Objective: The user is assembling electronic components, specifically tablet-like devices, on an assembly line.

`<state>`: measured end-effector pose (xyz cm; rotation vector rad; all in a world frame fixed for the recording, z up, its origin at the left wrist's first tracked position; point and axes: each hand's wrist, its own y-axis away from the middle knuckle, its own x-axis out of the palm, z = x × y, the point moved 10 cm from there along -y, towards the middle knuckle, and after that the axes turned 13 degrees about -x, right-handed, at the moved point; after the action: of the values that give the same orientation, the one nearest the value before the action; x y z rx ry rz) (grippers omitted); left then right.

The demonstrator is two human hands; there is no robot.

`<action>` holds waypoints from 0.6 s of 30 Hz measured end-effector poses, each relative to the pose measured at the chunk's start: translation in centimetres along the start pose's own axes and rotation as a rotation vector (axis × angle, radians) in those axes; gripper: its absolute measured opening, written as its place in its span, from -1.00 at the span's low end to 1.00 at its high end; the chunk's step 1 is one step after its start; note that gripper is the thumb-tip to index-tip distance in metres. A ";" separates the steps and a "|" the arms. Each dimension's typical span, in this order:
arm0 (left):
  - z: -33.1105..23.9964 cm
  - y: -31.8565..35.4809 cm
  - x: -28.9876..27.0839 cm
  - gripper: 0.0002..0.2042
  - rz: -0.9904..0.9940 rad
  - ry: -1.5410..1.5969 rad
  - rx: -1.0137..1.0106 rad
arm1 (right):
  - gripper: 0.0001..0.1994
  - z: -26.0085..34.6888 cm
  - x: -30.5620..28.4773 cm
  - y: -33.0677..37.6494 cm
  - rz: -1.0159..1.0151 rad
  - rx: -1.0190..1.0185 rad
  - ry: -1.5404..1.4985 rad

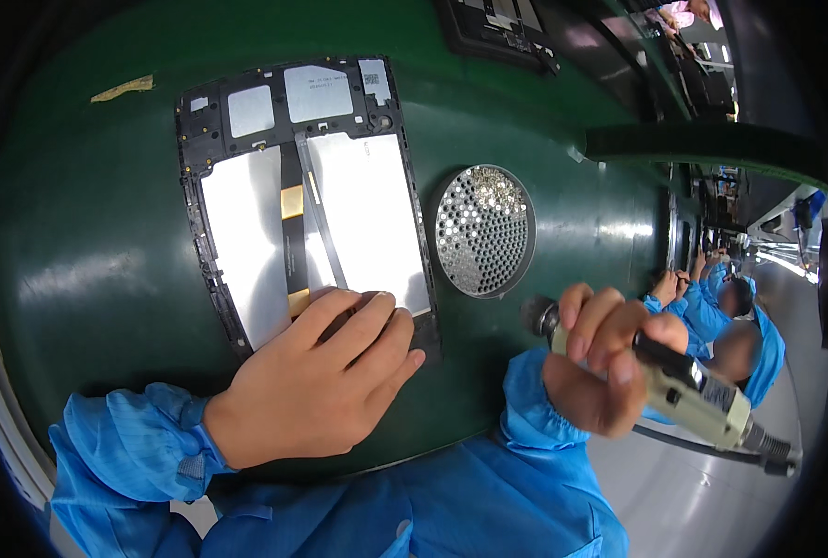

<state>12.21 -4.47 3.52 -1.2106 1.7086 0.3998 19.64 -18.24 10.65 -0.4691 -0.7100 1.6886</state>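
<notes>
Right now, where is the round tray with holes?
In the head view, the round tray lies on the green table, just right of the flat black panel and up-left of the right hand.

A ragged tan scrap [122, 88] is lying at the far left of the green desk [88, 195]. A black device frame [502, 35] is resting farther off. Rightward, a dark green bar [711, 152] is jutting out, blue-clad co-workers [769, 358] are showing beyond, and grey floor [651, 488] is glinting.

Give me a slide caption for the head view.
Left hand on an opened tablet, right hand gripping an electric screwdriver, round screw tray nearby.
</notes>
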 end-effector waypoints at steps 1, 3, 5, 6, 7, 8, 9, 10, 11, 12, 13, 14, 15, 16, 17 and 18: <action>0.0 0.0 0.1 -0.76 0.001 0.001 0.001 | -0.67 0.4 0.5 0.4 0.031 0.019 -0.018; -0.1 -0.1 0.1 -0.76 0.007 0.004 0.004 | -0.68 0.9 1.4 1.2 0.087 0.065 -0.060; 0.1 -0.1 0.0 -0.76 0.011 0.006 0.003 | -0.66 1.0 2.6 1.7 0.169 0.069 -0.110; 0.1 -0.1 -0.1 -0.76 0.009 0.009 0.001 | -0.66 0.9 3.3 1.9 0.210 0.073 -0.146; 0.1 0.0 -0.2 -0.76 0.007 0.013 -0.002 | -0.66 0.8 3.5 2.0 0.209 0.077 -0.154; 0.2 0.1 -0.2 -0.76 0.011 0.010 -0.010 | -0.66 0.8 3.9 2.1 0.230 0.081 -0.163; 0.2 -0.1 -0.1 -0.76 0.013 0.026 -0.009 | -0.66 0.8 4.1 2.2 0.251 0.082 -0.159; 0.2 -0.2 0.0 -0.76 0.015 0.041 -0.008 | -0.66 0.7 4.1 2.3 0.251 0.085 -0.156; 0.3 -0.2 0.1 -0.76 0.016 0.045 -0.008 | -0.67 0.6 4.0 2.5 0.248 0.092 -0.158; 0.2 -0.2 0.0 -0.76 0.014 0.048 -0.011 | -0.68 0.5 4.1 2.6 0.246 0.098 -0.167; 0.2 -0.2 0.0 -0.77 0.013 0.051 -0.014 | -0.68 0.4 4.2 2.7 0.248 0.100 -0.172; 0.2 -0.1 -0.1 -0.77 0.014 0.050 -0.019 | -0.68 0.4 4.3 2.8 0.236 0.100 -0.174; 0.2 -0.1 0.0 -0.77 0.011 0.042 -0.018 | -0.69 0.3 4.2 2.8 0.223 0.099 -0.172; 0.2 -0.1 0.1 -0.78 0.009 0.035 -0.016 | -0.69 0.2 4.3 2.8 0.223 0.101 -0.172; 0.2 -0.1 0.1 -0.78 0.010 0.037 -0.016 | -0.68 0.1 4.5 2.7 0.242 0.108 -0.165; 0.2 0.0 0.1 -0.79 0.012 0.034 -0.020 | -0.68 0.0 4.7 2.8 0.263 0.114 -0.162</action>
<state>12.36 -4.39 3.31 -1.2284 1.7452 0.4073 16.56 -14.04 9.08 -0.3593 -0.6861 2.0201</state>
